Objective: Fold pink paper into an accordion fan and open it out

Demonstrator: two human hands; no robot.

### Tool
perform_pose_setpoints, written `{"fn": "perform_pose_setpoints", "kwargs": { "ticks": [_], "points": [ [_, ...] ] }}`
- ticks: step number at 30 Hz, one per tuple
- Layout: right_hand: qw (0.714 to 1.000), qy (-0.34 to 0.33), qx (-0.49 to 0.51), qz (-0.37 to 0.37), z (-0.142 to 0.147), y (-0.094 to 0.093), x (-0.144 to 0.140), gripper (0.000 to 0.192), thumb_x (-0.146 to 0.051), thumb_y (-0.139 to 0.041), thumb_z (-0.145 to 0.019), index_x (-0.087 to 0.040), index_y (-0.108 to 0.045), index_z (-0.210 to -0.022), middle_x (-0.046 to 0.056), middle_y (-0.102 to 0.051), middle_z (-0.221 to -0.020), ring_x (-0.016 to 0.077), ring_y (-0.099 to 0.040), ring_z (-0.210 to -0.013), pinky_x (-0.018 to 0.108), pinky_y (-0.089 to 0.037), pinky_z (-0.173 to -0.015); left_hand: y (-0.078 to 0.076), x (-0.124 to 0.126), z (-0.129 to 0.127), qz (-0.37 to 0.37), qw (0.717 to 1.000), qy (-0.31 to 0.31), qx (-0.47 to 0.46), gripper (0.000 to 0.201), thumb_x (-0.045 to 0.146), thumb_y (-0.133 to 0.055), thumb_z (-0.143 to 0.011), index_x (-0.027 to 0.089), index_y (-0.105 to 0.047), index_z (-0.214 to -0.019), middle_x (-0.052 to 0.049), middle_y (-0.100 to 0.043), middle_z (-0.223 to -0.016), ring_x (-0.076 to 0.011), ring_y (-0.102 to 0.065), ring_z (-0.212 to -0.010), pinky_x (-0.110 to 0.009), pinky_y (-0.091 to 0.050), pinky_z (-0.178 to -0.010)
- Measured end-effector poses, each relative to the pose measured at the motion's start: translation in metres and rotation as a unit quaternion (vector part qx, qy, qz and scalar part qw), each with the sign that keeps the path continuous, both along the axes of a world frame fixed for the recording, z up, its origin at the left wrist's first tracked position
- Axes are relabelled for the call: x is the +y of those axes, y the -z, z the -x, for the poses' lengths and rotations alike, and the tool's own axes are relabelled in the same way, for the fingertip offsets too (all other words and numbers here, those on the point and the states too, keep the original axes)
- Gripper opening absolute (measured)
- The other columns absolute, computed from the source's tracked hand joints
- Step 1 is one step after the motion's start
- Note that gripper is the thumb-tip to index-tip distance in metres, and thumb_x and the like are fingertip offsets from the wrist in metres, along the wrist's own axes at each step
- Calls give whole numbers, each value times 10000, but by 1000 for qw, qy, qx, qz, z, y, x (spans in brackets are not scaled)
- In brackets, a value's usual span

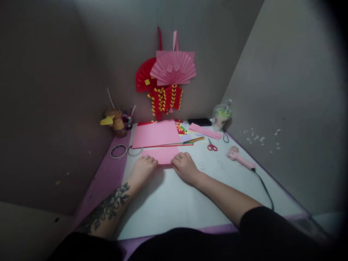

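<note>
A pink sheet of paper (162,154) lies across the middle of the white-covered table (174,210), its near edge between my two hands. At its left corner my left hand (145,167) is closed with fingers curled over the edge. My right hand (185,166) grips the right corner in the same way. Just beyond lies a larger pink sheet (156,134) on top of a stack of coloured paper. The fingertips of both hands are partly hidden under the knuckles.
Two tape rolls (118,151) lie left. To the right are red-handled scissors (212,146), pink strips (206,131) and a pink glue gun (240,158) with its cord. A brown cup (119,122) and a bagged cup (222,117) stand behind. Paper fans (174,67) hang on the wall.
</note>
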State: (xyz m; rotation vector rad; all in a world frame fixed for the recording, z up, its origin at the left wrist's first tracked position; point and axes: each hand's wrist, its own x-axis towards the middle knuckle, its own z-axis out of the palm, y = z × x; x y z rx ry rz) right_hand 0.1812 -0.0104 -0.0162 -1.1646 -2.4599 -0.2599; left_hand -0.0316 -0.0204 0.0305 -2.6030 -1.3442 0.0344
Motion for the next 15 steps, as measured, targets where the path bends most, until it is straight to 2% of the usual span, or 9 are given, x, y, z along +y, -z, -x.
{"fn": "perform_pose_setpoints", "kwargs": {
  "ticks": [5,11,15],
  "points": [
    [998,-2,-33,46,-1,6,2,146,-193,-486,-881,-166,-620,-828,83,-633,-856,206,-477,-884,349,-264,-794,13,1,-2,43,999,-6,-14,183,190,-460,-867,148,-639,-862,-107,-645,-826,-226,-582,-805,-342,-414,-698],
    [989,-1,-22,144,7,3,2,163,-192,-467,-889,-164,-628,-886,65,-629,-895,185,-515,-890,313,-316,-792,25,2,-14,65,997,4,-37,198,214,-442,-894,158,-631,-873,-93,-631,-840,-220,-583,-820,-332,-437,-712],
    [985,-7,-20,173,18,2,5,163,-195,-469,-890,-153,-626,-908,71,-614,-910,183,-517,-902,302,-349,-805,29,4,-20,71,996,7,-55,191,223,-440,-905,158,-620,-895,-93,-619,-873,-213,-573,-870,-322,-445,-740]
  ]
}}
